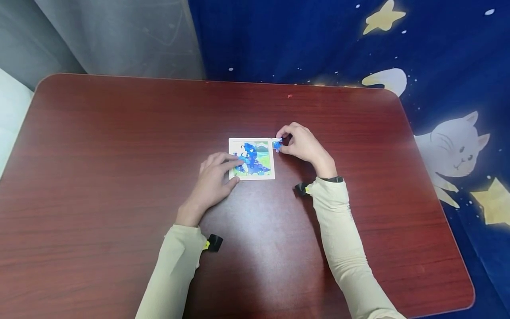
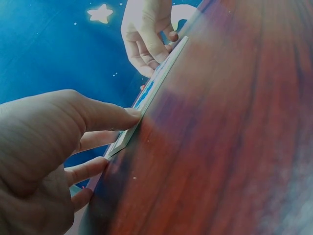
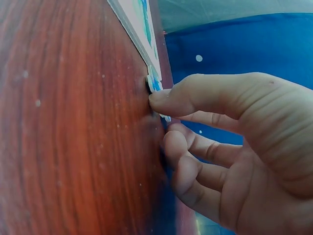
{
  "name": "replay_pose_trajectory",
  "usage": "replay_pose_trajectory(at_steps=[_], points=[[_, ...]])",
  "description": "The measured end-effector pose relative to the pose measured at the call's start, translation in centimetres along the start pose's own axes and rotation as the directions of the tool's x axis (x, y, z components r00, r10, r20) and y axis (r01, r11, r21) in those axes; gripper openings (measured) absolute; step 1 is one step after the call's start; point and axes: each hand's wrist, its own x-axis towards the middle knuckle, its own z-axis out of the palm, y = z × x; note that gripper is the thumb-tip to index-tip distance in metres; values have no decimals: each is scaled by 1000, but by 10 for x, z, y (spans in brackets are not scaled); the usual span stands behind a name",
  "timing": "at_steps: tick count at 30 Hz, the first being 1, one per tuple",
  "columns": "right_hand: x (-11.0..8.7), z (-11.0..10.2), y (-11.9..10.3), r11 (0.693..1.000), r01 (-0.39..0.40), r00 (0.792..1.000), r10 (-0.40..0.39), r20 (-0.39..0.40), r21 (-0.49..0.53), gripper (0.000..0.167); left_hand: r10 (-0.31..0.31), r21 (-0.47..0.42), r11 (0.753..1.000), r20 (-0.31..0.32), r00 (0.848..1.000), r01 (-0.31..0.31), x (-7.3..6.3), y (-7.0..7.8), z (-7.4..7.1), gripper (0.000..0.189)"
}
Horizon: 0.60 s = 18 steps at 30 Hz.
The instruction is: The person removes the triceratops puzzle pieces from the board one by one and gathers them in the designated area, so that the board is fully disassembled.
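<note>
A small square jigsaw puzzle (image 1: 260,175) with a white border and a blue, green and white picture lies on the table. White gaps show in the upper left of its picture. My left hand (image 1: 215,179) rests at its left side, fingers stretched over the picture and thumb (image 2: 128,113) against the near edge. Part of the picture is hidden under those fingers. Thumb and index finger of my right hand (image 1: 304,144) pinch a blue puzzle piece (image 1: 276,145) right at the upper right of the border. In the right wrist view this piece (image 3: 155,84) overlaps the board's corner.
The reddish-brown wooden table (image 1: 119,177) has rounded corners. Behind it hang a grey curtain (image 1: 131,40) and a blue cloth (image 1: 279,40) with stars and a white cat. A tiny red speck (image 1: 289,96) lies near the far edge.
</note>
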Motion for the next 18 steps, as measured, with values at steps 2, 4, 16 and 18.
replay_pose_trajectory(at_steps=[2,4,16,18], points=[[0,0,-1,1000,-3,1000,3,4,2,29,-1,-3,1000,-3,1000,1,0,0,-1,40],[1,-1,-1,1000,-9,1000,9,7,5,29,-3,1,1000,-4,1000,3,0,0,-1,40],[2,0,-1,1000,-24,1000,24,16,7,30,-9,1,1000,1,1000,8,1,-2,0,40],[2,1,0,1000,-21,1000,21,17,3,30,-9,2,1000,4,1000,9,1,-2,0,40]])
